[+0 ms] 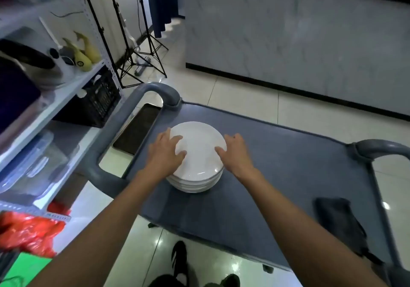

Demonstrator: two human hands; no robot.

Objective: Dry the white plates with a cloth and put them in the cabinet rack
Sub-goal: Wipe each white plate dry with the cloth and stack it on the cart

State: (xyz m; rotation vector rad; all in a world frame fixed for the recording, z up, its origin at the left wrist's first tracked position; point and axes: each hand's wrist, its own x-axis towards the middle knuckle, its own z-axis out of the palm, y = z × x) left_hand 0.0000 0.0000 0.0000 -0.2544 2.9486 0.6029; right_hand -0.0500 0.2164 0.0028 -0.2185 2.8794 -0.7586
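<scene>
A stack of several white plates [198,153] stands on the grey cart top [277,160]. My left hand [165,151] lies on the stack's left edge, thumb and fingers over the top plate's rim. On the right edge, my right hand [235,151] holds the top plate's rim, thumb on its upper face. A dark cloth [339,222] lies flat on the cart at the near right, apart from both hands.
A white shelf unit [66,95] with pans, bananas and a black crate stands to the left. A dark tray [138,129] sits low by the cart's left handle [153,91]. Light stands are behind; a marble counter front is at the right rear.
</scene>
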